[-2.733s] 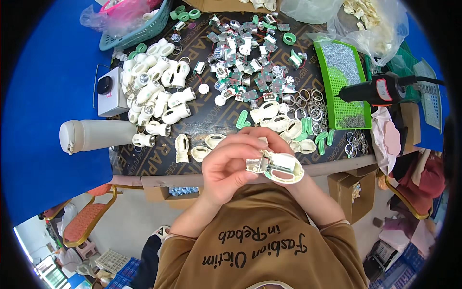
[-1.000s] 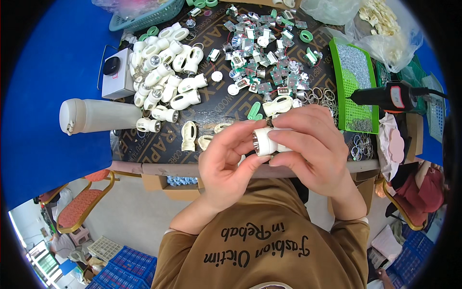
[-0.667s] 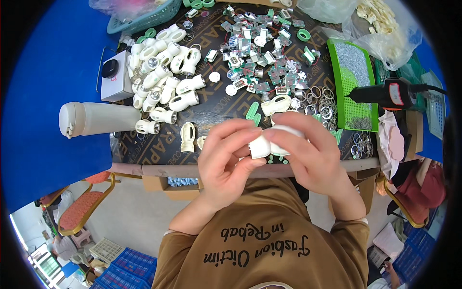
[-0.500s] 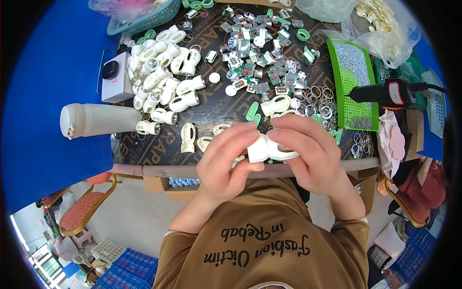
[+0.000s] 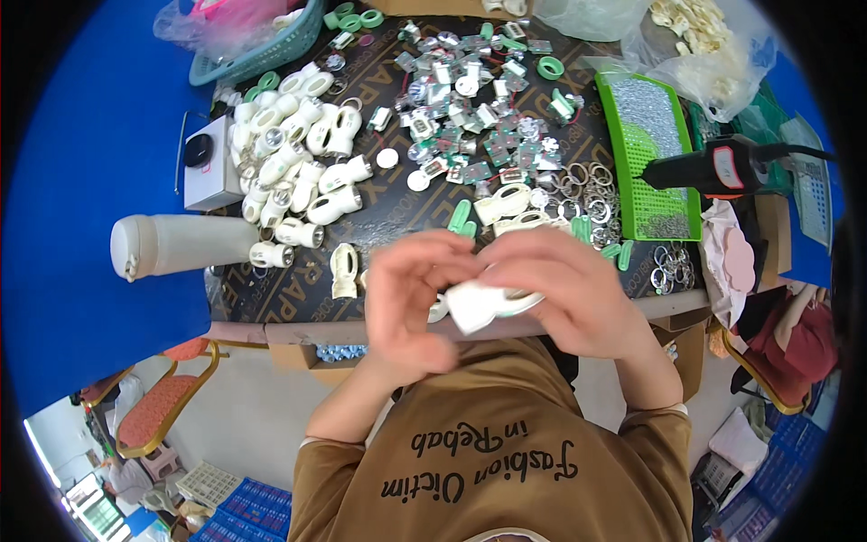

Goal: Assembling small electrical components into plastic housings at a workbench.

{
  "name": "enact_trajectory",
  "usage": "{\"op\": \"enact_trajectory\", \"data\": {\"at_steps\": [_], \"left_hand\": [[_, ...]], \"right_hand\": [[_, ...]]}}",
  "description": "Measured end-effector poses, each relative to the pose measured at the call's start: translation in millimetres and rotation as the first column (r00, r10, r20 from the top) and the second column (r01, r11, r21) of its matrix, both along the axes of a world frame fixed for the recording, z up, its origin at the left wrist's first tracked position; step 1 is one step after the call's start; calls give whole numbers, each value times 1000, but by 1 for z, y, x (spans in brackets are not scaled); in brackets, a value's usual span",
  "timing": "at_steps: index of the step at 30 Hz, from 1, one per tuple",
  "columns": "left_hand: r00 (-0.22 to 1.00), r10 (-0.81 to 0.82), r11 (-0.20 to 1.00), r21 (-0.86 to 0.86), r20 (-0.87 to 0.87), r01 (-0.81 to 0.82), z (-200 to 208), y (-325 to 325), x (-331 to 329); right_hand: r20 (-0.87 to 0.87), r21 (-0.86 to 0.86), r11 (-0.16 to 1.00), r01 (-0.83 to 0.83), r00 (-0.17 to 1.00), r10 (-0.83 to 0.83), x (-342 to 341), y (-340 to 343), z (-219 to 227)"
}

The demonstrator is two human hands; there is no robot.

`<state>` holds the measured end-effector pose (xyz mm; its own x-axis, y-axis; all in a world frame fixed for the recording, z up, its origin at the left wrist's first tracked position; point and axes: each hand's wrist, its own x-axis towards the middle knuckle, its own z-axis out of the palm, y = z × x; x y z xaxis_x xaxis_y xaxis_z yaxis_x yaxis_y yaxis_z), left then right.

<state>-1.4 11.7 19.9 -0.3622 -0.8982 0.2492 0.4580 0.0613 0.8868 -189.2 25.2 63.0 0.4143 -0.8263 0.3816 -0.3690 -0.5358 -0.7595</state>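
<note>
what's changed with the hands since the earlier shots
The left hand has opened, its thumb swinging down off the white plastic flashlight casing. The casing has tipped, left end lower in view; the right hand still holds it. The pile of white plastic flashlights and bright green mesh tray stayed put.

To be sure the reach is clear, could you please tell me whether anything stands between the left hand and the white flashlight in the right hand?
Nothing visible does: the left hand is open beside the white flashlight, which the right hand holds. Given the blur, I cannot tell whether the left fingertips touch it.
</note>
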Motion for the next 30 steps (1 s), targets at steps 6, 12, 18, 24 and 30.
{"op": "enact_trajectory", "data": {"at_steps": [6, 12, 18, 24, 30], "left_hand": [[729, -680, 547, 607, -79, 576, 7, -6, 14], [764, -645, 584, 641, -7, 499, -5, -3, 21], [889, -435, 587, 703, -144, 402, -20, 4, 18], [917, -319, 663, 636, -238, 396, -18, 7, 20], [967, -255, 670, 717, -22, 193, -14, 7, 10]], "right_hand": [[-74, 147, 975, -165, 981, 178, 6, 12, -21], [-159, 115, 970, 214, 968, -195, -22, 18, -39], [-572, -330, 794, 511, 561, -599, -84, -16, -70], [-698, -333, 827, 453, 471, -539, -86, -24, -80], [-191, 228, 794, 564, 825, -531, -74, -4, -54]]}}
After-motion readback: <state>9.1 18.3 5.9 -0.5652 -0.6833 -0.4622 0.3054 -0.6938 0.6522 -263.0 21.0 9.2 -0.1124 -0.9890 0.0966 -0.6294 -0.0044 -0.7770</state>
